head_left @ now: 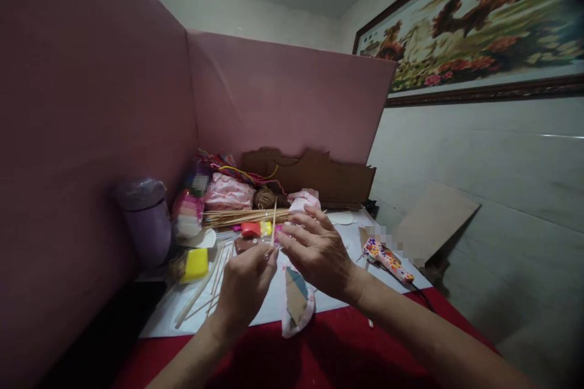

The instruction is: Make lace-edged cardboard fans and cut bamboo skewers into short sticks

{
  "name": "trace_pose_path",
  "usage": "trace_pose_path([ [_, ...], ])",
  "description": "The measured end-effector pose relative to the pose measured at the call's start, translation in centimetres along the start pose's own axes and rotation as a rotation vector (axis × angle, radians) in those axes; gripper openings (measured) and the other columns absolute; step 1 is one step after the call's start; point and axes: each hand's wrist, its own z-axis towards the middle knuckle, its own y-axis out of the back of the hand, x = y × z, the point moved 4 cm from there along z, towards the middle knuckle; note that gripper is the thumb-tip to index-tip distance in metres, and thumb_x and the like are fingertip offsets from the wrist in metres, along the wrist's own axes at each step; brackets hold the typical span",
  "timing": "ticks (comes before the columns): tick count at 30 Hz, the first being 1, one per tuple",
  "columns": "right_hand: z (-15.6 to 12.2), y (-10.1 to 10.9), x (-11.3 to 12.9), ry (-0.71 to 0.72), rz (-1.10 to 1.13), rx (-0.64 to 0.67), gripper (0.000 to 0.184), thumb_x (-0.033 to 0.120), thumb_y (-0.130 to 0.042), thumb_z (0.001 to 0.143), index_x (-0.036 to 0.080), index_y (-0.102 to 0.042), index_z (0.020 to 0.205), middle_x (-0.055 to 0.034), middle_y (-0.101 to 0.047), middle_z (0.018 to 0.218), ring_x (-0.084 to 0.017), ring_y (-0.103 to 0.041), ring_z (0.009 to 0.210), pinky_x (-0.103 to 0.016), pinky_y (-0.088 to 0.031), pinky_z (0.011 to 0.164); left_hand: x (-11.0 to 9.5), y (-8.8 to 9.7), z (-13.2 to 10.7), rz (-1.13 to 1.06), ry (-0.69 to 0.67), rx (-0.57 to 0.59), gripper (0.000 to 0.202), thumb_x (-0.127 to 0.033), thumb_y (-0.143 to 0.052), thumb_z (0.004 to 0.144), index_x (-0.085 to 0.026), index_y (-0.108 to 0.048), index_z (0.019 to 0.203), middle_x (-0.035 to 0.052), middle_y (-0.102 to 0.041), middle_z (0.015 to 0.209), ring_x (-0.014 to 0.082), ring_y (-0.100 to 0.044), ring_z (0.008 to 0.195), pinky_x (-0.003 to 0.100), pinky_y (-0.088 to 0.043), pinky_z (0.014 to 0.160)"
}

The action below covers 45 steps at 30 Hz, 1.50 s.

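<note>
My left hand [246, 282] is closed in a pinch on the lower end of a thin wooden stick [274, 219] that stands nearly upright above the table. My right hand [317, 249] is beside it, fingers curled toward the stick's base and touching it. Below my hands lies a piece of fabric with a cardboard shape on it [296, 304], resting on white paper [173, 316]. A bundle of wooden sticks [237, 217] lies further back.
A flower-patterned glue gun [387, 259] lies at the right on the white paper. A purple lidded cup [146, 219], yellow block [195, 264], twine ball [264, 197], fabric pieces and cardboard [319, 176] crowd the back. Pink boards [91, 103] wall the left and rear. Red cloth [365, 352] covers the near table.
</note>
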Motion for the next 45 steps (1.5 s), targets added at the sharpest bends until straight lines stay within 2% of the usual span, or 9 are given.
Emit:
trace_pose_path([
  [3, -0.4, -0.7, -0.3, 0.004, -0.016, 0.092, 0.019, 0.02, -0.047, 0.089, 0.019, -0.063, 0.099, -0.003, -0.064, 0.077, -0.016, -0.052, 0.076, -0.035, -0.034, 0.079, -0.2, -0.1, -0.3, 0.178, -0.15, -0.044, 0.014, -0.019, -0.049, 0.083, -0.016, -0.062, 0.077, 0.0021, -0.063, 0.067, 0.0122, -0.058, 0.061, 0.023, -0.04, 0.06],
  [8, -0.6, -0.8, -0.6, 0.037, -0.021, 0.143, 0.019, 0.024, -0.047, 0.09, 0.019, -0.062, 0.101, -0.0033, -0.061, 0.074, -0.015, -0.047, 0.069, -0.03, -0.026, 0.065, -0.2, -0.2, -0.4, 0.267, -0.244, -0.067, 0.011, -0.016, -0.052, 0.081, -0.016, -0.062, 0.084, 0.003, -0.067, 0.073, 0.0139, -0.063, 0.067, 0.022, -0.043, 0.062],
  [14, -0.8, -1.4, -0.7, 0.03, -0.003, 0.157, 0.019, 0.025, -0.046, 0.09, 0.02, -0.063, 0.098, -0.0016, -0.059, 0.07, -0.013, -0.044, 0.065, -0.029, -0.023, 0.06, 0.0, -0.2, -0.4, 0.285, -0.235, -0.046, 0.012, -0.016, -0.051, 0.082, -0.017, -0.063, 0.085, 0.0024, -0.067, 0.073, 0.0137, -0.064, 0.067, 0.023, -0.044, 0.062],
  [26, -0.8, -2.7, 0.7, -0.243, -0.001, 0.216, 0.02, 0.019, -0.049, 0.085, 0.016, -0.063, 0.072, -0.0036, -0.062, 0.064, -0.012, -0.051, 0.058, -0.027, -0.022, 0.052, 0.7, -0.3, -0.2, 0.444, -0.064, -0.001, 0.025, -0.025, -0.046, 0.085, -0.017, -0.058, 0.065, 0.0013, -0.059, 0.058, 0.013, -0.055, 0.053, 0.025, -0.033, 0.053],
  [31, -0.7, -2.4, -2.5, -0.172, 0.641, 0.343, 0.02, 0.028, -0.055, 0.082, 0.016, -0.071, 0.079, -0.0025, -0.066, 0.064, -0.009, -0.053, 0.054, -0.022, -0.032, 0.052, -0.1, 0.0, 0.2, 0.043, -0.014, 0.21, 0.029, -0.028, -0.047, 0.084, -0.015, -0.057, 0.06, -0.0007, -0.05, 0.053, 0.0092, -0.044, 0.05, 0.023, -0.03, 0.05],
  [34, -1.6, -2.8, -5.6, -0.384, 0.957, 0.402, 0.028, 0.036, -0.059, 0.079, 0.011, -0.071, 0.077, -0.0029, -0.065, 0.06, -0.01, -0.051, 0.05, -0.021, -0.034, 0.047, -0.2, 0.3, 0.4, -0.363, 0.151, 0.285, 0.03, -0.033, -0.053, 0.082, -0.014, -0.057, 0.059, -0.003, -0.041, 0.051, 0.0068, -0.035, 0.048, 0.021, -0.026, 0.046],
  [38, -3.8, -4.5, -9.1, -0.68, 0.601, 0.318, 0.025, 0.031, -0.052, 0.083, 0.015, -0.072, 0.08, -0.0043, -0.068, 0.071, -0.013, -0.056, 0.061, -0.023, -0.036, 0.053, 0.7, 0.5, 0.7, -0.779, 0.458, 0.128, 0.024, -0.037, -0.061, 0.076, -0.014, -0.062, 0.075, -0.0066, -0.033, 0.048, 0.0038, -0.025, 0.042, 0.018, -0.018, 0.039],
  [42, -6.2, -7.0, -10.2, -0.741, 0.107, 0.448, 0.018, 0.024, -0.053, 0.081, 0.022, -0.071, 0.081, -0.0038, -0.07, 0.076, -0.015, -0.059, 0.066, -0.024, -0.032, 0.054, 1.6, 0.2, 1.0, -1.02, 0.616, 0.035, 0.031, -0.039, -0.064, 0.074, -0.012, -0.063, 0.089, -0.0076, -0.033, 0.048, 0.0019, -0.021, 0.04, 0.015, -0.012, 0.037],
  [45, -6.7, -8.2, -10.5, -0.772, -0.009, 0.448, 0.018, 0.019, -0.053, 0.08, 0.022, -0.071, 0.079, -0.0058, -0.07, 0.075, -0.017, -0.059, 0.068, -0.025, -0.03, 0.055, 2.1, -0.2, 1.1, -1.136, 0.668, 0.053, 0.027, -0.035, -0.066, 0.073, -0.011, -0.061, 0.084, -0.0053, -0.042, 0.053, 0.0003, -0.025, 0.038, 0.014, -0.014, 0.036],
])
